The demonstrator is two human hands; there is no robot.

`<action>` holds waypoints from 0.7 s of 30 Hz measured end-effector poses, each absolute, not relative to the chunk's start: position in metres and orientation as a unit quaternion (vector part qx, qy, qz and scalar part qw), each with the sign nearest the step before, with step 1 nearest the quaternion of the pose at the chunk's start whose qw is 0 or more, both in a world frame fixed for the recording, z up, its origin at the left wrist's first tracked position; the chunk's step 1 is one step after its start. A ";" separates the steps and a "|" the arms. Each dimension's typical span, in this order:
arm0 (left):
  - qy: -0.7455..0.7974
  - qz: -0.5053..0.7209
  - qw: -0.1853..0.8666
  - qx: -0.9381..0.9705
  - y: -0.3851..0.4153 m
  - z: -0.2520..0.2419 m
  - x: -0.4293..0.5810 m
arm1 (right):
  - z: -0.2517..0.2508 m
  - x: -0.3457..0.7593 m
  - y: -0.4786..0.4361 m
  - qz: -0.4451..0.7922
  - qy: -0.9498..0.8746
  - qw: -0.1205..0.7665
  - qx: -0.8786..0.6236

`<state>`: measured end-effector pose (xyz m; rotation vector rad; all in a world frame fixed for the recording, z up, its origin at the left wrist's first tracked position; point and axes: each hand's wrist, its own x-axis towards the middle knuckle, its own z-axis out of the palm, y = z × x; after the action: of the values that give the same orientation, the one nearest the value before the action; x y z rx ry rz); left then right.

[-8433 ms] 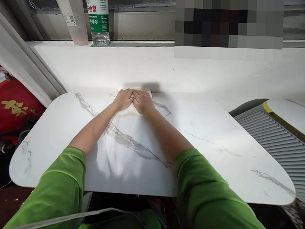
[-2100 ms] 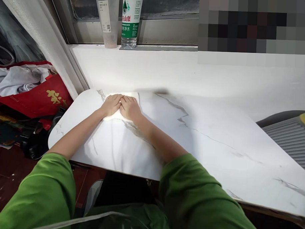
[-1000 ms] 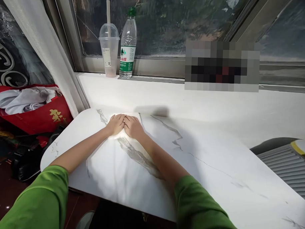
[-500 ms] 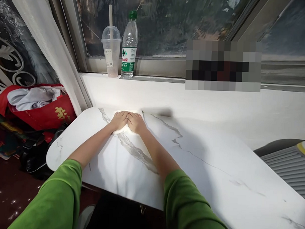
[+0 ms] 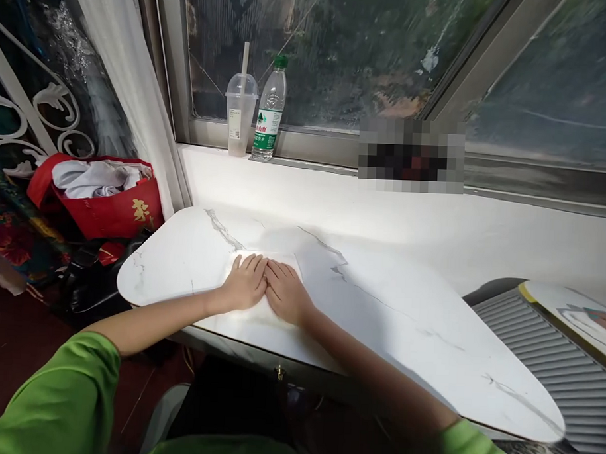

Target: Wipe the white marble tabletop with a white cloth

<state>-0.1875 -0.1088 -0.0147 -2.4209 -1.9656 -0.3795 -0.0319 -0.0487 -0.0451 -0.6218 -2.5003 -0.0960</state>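
On the white marble-patterned tabletop (image 5: 167, 255), a thin white sheet (image 5: 261, 313) lies under both hands; whether it is cloth or paper I cannot make out. My left hand (image 5: 245, 281) rests palm down on it, fingers stretched out and slightly spread. Touching it at the fingertips, my right hand (image 5: 288, 293) presses flat too, its fingers extended. The hands form a point facing the wall, and they cover much of the sheet.
On the windowsill stand a lidded plastic cup (image 5: 241, 112) with a straw and a green-capped water bottle (image 5: 270, 113). A red bag (image 5: 109, 210) of pale fabric sits left of the table. A grey ribbed surface (image 5: 518, 327) lies beyond the right end. A drawer knob (image 5: 279, 372) shows below the front edge.
Both hands have come back from near the wall toward the table's front edge, with the white sheet under them. My elbows are now bent wider, and the view has shifted.
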 end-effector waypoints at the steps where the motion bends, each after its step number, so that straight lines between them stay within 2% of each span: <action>1: -0.628 -0.121 -0.002 -0.769 -0.115 -0.014 -0.184 | -0.044 -0.028 -0.054 -0.028 -0.932 0.280 -0.230; 10: -0.650 -0.122 -0.024 -0.750 -0.093 -0.011 -0.174 | -0.030 -0.026 -0.031 0.065 -0.938 0.249 -0.232; 21: -0.616 -0.129 -0.019 -0.777 0.051 -0.012 -0.170 | -0.032 -0.031 0.089 0.052 -0.890 0.223 -0.395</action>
<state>-0.1701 0.0512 -0.0116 -2.4707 -1.9602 -0.4102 -0.0307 0.0889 -0.0324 -1.0900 -2.4564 0.1445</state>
